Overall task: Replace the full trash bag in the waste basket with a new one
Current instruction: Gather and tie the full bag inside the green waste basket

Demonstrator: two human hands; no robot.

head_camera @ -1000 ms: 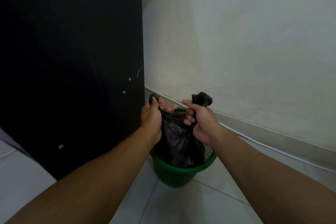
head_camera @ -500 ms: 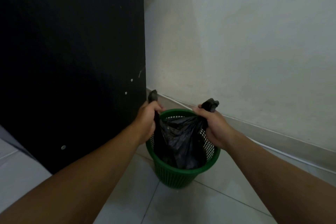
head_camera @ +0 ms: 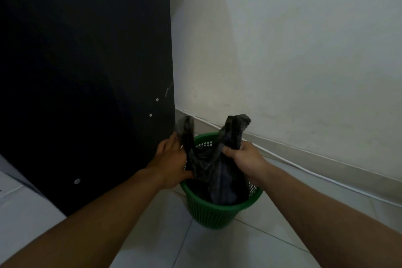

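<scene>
Crinkled black plastic trash bag [head_camera: 214, 172] being held inside round green mesh waste basket [head_camera: 219, 213] on glossy tile floor [head_camera: 250, 246]. L hand [head_camera: 171, 161] and R hand [head_camera: 243, 159] each being kept clenched on one twisted bag ear.

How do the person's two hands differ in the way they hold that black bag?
The left hand grips its bag handle low, so a long strip of the black bag stands free above it; the right hand clutches a thicker bunch. The left hand sits beside the dark panel; the right hand is on the pale wall's side. Both are closed on the bag above the green basket.
</scene>
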